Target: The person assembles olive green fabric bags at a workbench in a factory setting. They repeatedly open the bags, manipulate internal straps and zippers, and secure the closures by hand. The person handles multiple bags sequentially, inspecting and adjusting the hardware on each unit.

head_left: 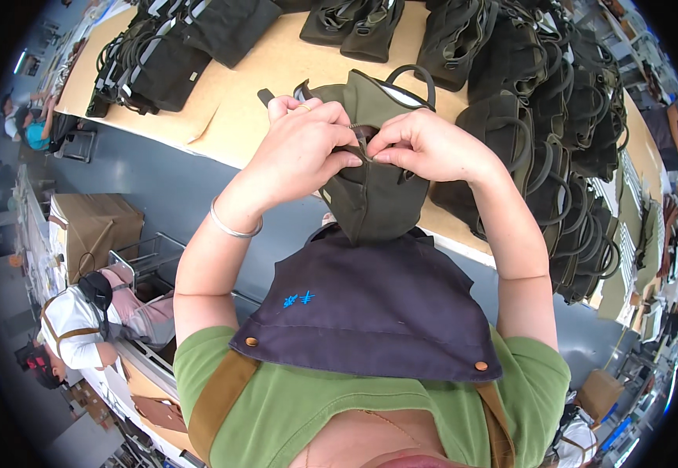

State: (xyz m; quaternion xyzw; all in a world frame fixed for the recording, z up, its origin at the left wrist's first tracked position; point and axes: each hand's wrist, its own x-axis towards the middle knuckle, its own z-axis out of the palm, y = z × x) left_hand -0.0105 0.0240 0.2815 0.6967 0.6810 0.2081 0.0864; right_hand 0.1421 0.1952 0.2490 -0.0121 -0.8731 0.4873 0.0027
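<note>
An olive-green fabric bag (382, 199) hangs over the near edge of the table, its upper part resting on the tabletop. It has a dark loop handle (415, 72) and a pale lining showing at the top. My left hand (308, 144) pinches the cloth beside a zipper (361, 129) in the bag's opening. From the other side my right hand (425, 144) pinches the same edge, thumb and forefinger together. The fingertips of both hands nearly meet there. What lies inside the opening is mostly hidden by my fingers.
The tan table (253, 93) carries several dark bags (230, 27) at the far left and a large pile of similar bags (511, 132) along the right. A brown box (101, 222) stands on the left. Other people sit at the left, one in a white shirt (81, 327).
</note>
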